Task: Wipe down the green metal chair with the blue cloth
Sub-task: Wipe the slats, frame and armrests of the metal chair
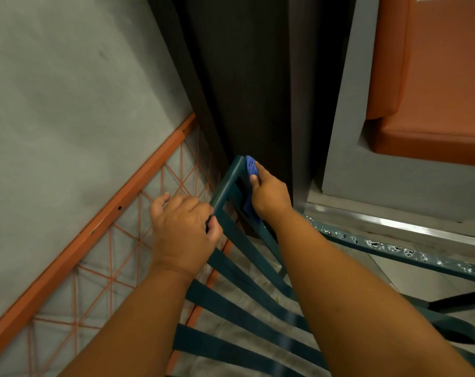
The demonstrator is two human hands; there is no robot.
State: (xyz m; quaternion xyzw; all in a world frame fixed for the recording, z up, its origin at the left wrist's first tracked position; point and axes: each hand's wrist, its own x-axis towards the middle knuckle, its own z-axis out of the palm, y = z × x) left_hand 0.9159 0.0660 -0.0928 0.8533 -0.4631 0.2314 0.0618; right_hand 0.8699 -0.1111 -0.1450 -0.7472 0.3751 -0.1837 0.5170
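The green metal chair fills the lower middle, seen from above, its slatted back running down toward me. My left hand grips the chair's top rail at its near corner. My right hand holds the blue cloth wrapped round the far upright end of the rail, thumb on top of the cloth. More blue cloth shows under the palm. An arm of the chair with chipped paint runs off to the right.
An orange metal frame with orange string lattice stands against the grey wall on the left, close to the chair. A dark wooden panel rises ahead. An orange cushioned bench on a grey base lies at the right.
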